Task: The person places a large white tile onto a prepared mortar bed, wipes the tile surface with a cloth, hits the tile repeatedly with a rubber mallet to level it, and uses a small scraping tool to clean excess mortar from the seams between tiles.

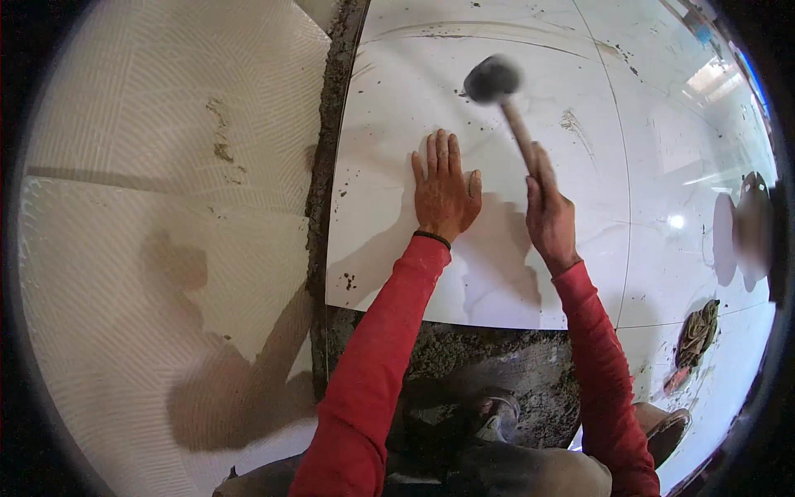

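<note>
Flat on a large white floor tile point(389, 273) rests my left hand point(447, 186), its fingers stretched out and a dark band around the wrist. My right hand point(550, 211) is closed around the wooden handle of a rubber mallet point(493, 80). The mallet's black head, a little blurred, is beyond my left fingertips and to their right. Whether it touches the tile I cannot tell. Dark crumbs of mortar are scattered over the tile. Its near edge borders a bed of rough grey mortar point(464, 356).
A narrow mortar gap point(325, 166) separates the white tile from ridged, cream-coloured tiles point(166, 108) on the left. More glossy white tiles point(671, 166) lie to the right, with a crumpled dirty cloth point(697, 333) on them. My shoes point(499, 414) are at the near edge.
</note>
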The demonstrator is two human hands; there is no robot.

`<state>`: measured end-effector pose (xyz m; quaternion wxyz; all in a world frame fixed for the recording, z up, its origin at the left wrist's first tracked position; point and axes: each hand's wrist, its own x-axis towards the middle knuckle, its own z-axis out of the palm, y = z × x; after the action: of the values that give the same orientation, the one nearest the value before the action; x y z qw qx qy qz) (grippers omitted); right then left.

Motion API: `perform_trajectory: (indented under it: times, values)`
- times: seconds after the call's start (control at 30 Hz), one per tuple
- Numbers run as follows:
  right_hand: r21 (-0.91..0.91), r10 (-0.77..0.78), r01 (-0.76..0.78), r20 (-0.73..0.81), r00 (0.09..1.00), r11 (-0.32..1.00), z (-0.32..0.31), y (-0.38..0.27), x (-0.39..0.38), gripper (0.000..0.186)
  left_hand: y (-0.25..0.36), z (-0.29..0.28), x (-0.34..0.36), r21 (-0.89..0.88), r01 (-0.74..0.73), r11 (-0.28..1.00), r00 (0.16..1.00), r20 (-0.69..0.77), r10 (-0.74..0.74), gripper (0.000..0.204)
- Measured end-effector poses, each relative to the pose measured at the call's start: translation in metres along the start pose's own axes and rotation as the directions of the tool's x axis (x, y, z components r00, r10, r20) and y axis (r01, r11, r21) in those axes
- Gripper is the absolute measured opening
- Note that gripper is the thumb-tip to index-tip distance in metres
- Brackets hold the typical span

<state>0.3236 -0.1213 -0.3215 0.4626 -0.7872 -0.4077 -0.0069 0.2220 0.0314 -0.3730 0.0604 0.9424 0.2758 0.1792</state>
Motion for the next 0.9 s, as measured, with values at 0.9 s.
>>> perform_trajectory:
  times: [0.9]
  values:
    - [-0.1,0.08,-0.077,0.027,0.996,0.992,0.026,-0.004,0.082,0.048,-0.005,-0.001,0.01,0.022,-0.012,1.0,1.0,-0.016,0.012,0.073]
